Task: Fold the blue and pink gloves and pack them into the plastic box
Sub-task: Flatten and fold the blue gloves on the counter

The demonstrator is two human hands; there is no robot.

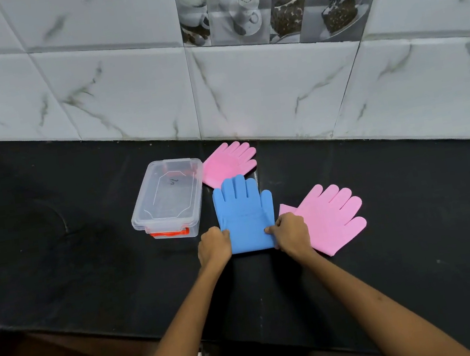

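A blue glove [244, 213] lies flat on the black counter [87, 260], fingers pointing away from me, its cuff folded up over the palm. My left hand [213, 244] pinches the folded cuff's left edge and my right hand [291, 232] pinches its right edge. One pink glove [332, 216] lies flat just to the right, partly under my right hand. A second pink glove [230, 161] lies behind the blue one near the wall. The clear plastic box [166, 198] with an orange handle stands to the left, lid on.
A tiled wall [244, 85] rises right behind the gloves. The counter's front edge [68, 334] runs across below my forearms, with a brown floor beneath at the lower left.
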